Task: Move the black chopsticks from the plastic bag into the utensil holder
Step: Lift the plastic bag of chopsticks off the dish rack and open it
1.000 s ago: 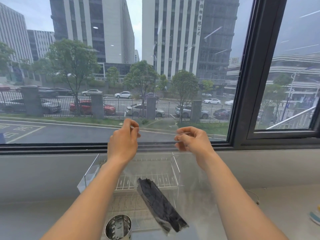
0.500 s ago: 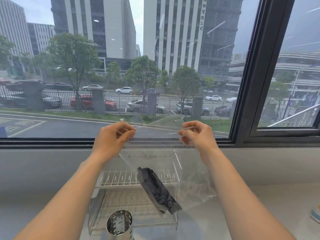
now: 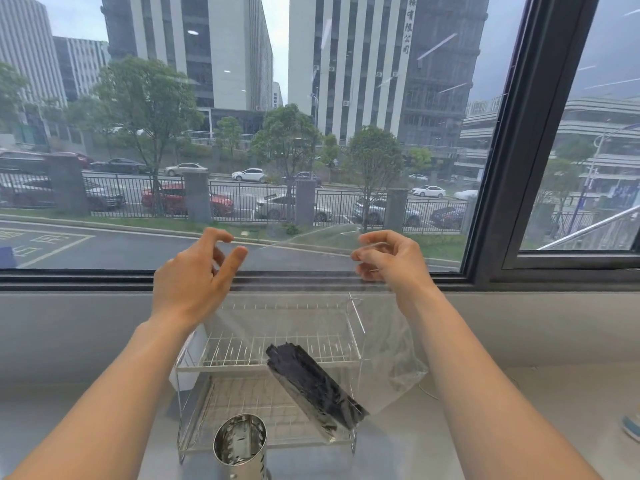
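A clear plastic bag point(image 3: 388, 358) hangs in the air in front of the window. Its bottom corner holds a tilted bundle of black chopsticks point(image 3: 311, 386). My right hand point(image 3: 388, 261) pinches the bag's top edge at the right. Left of that edge, my left hand point(image 3: 197, 275) is raised with thumb and fingers apart and nothing between them. The utensil holder point(image 3: 239, 445), a shiny steel cylinder, stands upright on the counter below, just left of the bundle's lower end.
A two-tier white wire dish rack point(image 3: 277, 356) stands on the grey counter point(image 3: 536, 427) behind the holder and the bag. The window sill and a dark frame point(image 3: 519, 168) run behind it. A small blue-and-white object point(image 3: 632, 427) lies at the right edge.
My left hand has let go of the bag's top edge and spread its fingers. The bag now hangs from my right hand alone, with the chopsticks slightly lower right.
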The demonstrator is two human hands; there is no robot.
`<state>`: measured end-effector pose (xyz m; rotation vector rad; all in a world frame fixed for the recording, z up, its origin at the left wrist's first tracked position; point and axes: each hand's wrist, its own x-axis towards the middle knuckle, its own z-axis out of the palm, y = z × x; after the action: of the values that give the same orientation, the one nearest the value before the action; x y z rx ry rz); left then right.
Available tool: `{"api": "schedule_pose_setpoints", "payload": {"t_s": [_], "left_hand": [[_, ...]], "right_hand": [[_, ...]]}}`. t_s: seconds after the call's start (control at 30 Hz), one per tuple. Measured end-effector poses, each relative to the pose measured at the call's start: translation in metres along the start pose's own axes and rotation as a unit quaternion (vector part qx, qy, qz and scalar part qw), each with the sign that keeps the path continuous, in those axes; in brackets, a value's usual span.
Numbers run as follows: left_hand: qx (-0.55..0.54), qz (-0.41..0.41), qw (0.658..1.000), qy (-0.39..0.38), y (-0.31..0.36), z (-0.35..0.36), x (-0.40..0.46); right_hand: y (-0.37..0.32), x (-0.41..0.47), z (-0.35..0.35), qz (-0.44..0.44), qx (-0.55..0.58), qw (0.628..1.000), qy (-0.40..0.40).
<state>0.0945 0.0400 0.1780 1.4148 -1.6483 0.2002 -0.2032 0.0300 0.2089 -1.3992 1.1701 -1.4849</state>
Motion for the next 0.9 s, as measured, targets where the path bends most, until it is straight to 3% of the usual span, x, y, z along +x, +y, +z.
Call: {"api": "schedule_pose_setpoints", "payload": {"t_s": [0.2,0.43,0.5,0.57,0.63,0.67,0.77,0.83,0.9], "left_hand": [[-0.131,0.02,0.975,-0.18,0.044,0.008,0.018],[-0.139,0.0,0.962,-0.234,0.065,0.042,0.024],[-0.125,0.0,0.968,-0.217,0.069,0.049,0.025],[-0.131,-0.019,0.971,-0.198,0.072,0.056,0.026],[-0.142,-0.05,0.972,-0.181,0.071,0.06,0.028],[-0.15,-0.064,0.971,-0.174,0.07,0.063,0.029],[-0.176,-0.081,0.969,-0.156,0.074,0.067,0.033],[-0.19,-0.081,0.967,-0.147,0.082,0.067,0.034],[-0.211,-0.077,0.963,-0.148,0.093,0.066,0.035]], "right_hand": [[-0.004,0.002,0.014,-0.011,-0.034,0.998,-0.06],[-0.006,0.007,0.012,-0.016,-0.053,0.995,-0.079],[0.0,0.008,0.009,-0.034,-0.088,0.995,-0.038],[0.009,0.001,0.004,-0.084,-0.135,0.983,0.091],[0.021,-0.017,0.0,-0.13,-0.11,0.964,0.204],[0.032,-0.03,-0.001,-0.124,-0.076,0.968,0.205],[0.082,-0.074,0.007,0.025,0.063,0.998,0.019],[0.123,-0.099,0.018,0.182,0.129,0.969,-0.108],[0.16,-0.114,0.029,0.301,0.169,0.927,-0.146]]}}
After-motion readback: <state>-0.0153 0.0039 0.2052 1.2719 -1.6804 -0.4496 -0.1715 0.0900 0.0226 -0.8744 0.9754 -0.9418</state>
